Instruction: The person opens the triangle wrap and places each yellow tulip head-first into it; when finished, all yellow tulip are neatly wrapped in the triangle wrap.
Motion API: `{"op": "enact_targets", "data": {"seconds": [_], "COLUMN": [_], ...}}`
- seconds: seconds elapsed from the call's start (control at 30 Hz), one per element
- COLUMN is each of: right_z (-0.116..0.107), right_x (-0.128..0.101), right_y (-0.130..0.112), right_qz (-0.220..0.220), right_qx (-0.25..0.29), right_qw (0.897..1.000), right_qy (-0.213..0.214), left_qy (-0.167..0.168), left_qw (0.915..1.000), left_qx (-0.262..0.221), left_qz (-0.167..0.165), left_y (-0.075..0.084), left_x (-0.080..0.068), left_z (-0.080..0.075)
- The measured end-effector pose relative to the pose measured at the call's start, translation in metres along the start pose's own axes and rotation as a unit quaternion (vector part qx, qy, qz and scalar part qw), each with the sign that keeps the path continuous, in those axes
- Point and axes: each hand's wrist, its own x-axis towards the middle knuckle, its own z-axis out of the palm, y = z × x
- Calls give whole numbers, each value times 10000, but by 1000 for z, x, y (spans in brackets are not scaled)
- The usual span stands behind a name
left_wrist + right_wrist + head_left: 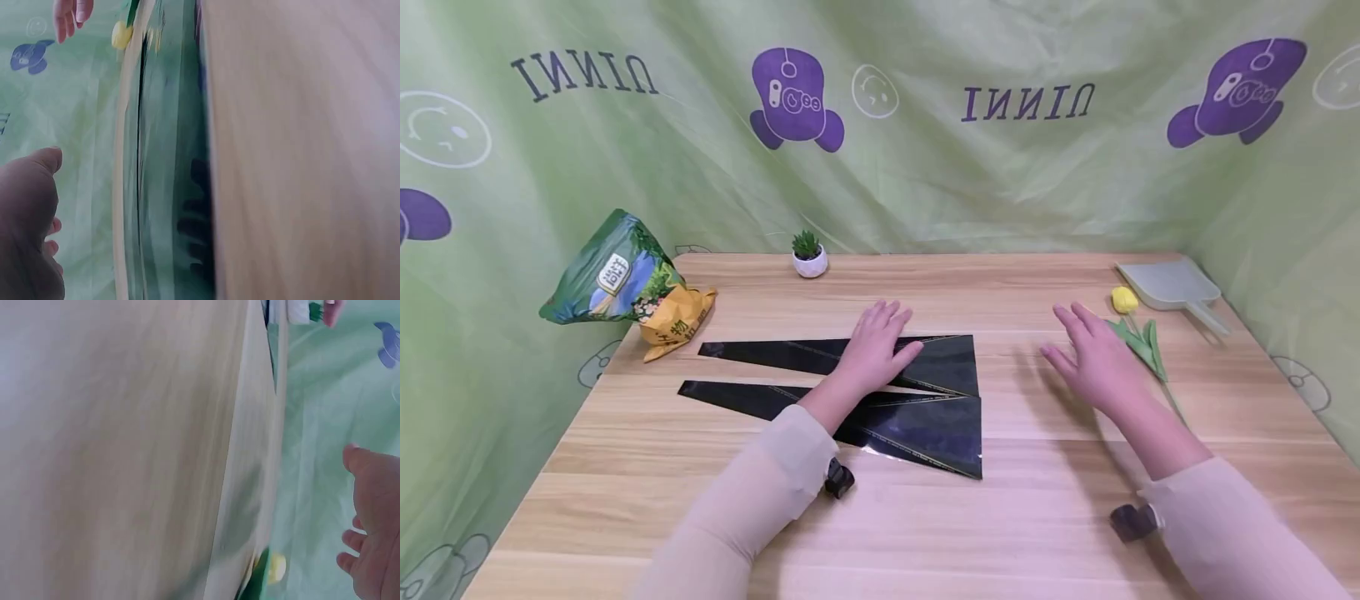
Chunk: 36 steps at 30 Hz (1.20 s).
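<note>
Two glossy black tapered flower sleeves (pixel 936 427) lie flat on the table, one above the other, their wide ends to the right. Over their middle is my left hand (pixel 868 354), fingers extended and holding nothing. A dark reflection of fingers shows in the shiny film in the left wrist view, with that hand (pixel 28 206) apart from it. My right hand (pixel 1101 362) hovers above the table to the right of the sleeves, its fingers spread and holding nothing. Partly behind it lies a yellow tulip (pixel 1124 300) with green leaves and a long stem.
A green and orange printed bag (pixel 640 283) leans at the table's left edge. At the back stands a small succulent in a white pot (pixel 810 263). A pale dustpan (pixel 1172 282) lies at the back right. Green printed curtains (pixel 917 183) surround the wooden table (pixel 1037 533).
</note>
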Motion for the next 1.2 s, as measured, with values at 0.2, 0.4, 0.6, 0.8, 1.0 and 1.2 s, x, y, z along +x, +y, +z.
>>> {"op": "enact_targets", "data": {"seconds": [0.2,0.4,0.6,0.8,1.0,1.2], "right_z": [-9,-17,-22,-24,-24,-21], "right_x": [-20,-37,-51,-58,-66,-71], "right_y": [18,35,52,63,73,84], "right_qz": [-11,245,486,756,897,904], "right_qx": [312,461,466,330,372,475], "right_qw": [9991,9984,9977,9961,9939,9931], "right_qy": [297,212,22,-297,-524,-577], "left_qy": [-14,-109,-245,-376,-373,-282], "left_qw": [9990,9984,9974,9972,9982,9975], "left_qx": [-202,-338,-602,-574,-328,-597], "left_qz": [390,438,317,285,344,244], "left_y": [18,33,42,45,45,42], "left_x": [10,19,25,30,31,32], "left_z": [12,23,35,43,50,57]}}
